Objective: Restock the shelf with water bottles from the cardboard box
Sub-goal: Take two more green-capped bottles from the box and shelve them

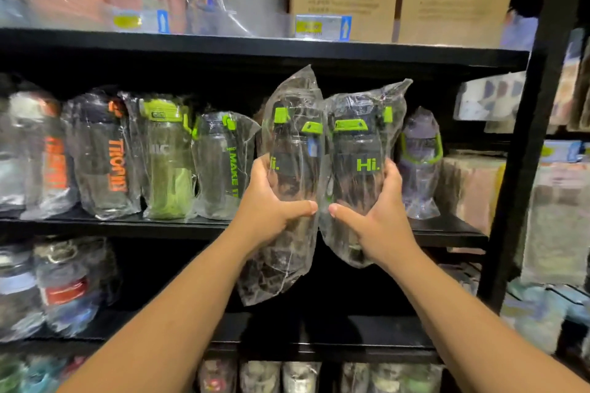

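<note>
Broadly, the black shelf (159, 226) filled the view. Its middle board carried a row of bagged bottles (105, 153) on the left and a purple bottle (421, 163) on the right, with a gap between them. In front of that gap, above the board's edge and not yet resting on it, two water bottles were held upright side by side with their wrappings touching. The left bottle (295, 143) and the right bottle (360, 150) were each printed "Hi." and had a green lid.

The left hand (271, 210) gripped one and the right hand (376, 223) the other, both low on the body. The fingers (260, 166) curled round the outer side and the thumbs lay across the front.

Both bottles looked empty, so they were probably light, and the clear hard plastic seemed stiff rather than fragile. The loose, crinkled bags (300, 86) were the trouble, since slick film is likely to slide over the bottle. A firm hold around the body through the film seemed safest, never by the slack top. The cardboard box was out of view.
</note>
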Motion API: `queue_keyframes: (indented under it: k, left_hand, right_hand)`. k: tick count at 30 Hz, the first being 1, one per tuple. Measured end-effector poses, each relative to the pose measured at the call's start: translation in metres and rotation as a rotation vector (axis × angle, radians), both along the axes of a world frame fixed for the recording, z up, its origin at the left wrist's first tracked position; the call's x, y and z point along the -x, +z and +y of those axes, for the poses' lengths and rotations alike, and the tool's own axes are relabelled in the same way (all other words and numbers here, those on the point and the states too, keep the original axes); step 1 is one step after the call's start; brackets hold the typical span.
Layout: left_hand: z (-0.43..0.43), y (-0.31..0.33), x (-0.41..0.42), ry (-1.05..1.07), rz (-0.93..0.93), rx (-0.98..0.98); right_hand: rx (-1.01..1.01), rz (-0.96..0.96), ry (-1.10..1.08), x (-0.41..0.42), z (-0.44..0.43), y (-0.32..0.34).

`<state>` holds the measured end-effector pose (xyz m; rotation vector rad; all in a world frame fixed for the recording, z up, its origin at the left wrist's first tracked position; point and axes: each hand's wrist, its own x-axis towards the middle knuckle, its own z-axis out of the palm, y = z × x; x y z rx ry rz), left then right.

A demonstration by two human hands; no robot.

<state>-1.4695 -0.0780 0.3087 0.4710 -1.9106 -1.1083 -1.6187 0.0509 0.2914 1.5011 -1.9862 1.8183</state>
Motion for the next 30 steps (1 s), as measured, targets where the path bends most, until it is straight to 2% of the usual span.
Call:
queue_keyframes:
  k: [7, 13, 17, 30]
  left_hand:
    - [-0.045, 0.007, 0.035, 0.042, -0.038, 0.098]
    - [-0.072, -0.003, 0.063, 0.048, 0.016, 0.019]
    - [-0.086, -0.017, 0.073, 0.104, 0.036, 0.029]
    - [-0.107, -0.028, 0.087, 0.103, 0.002, 0.056]
  right_hand:
    - [0.028, -0.026, -0.025, 0.027, -0.054, -0.001]
    - [0.024, -0.073, -0.075, 0.058, -0.08, -0.01]
    - [0.011, -0.071, -0.054, 0.072, -0.091, -0.013]
    - [0.009, -0.003, -0.061, 0.093, -0.118, -0.022]
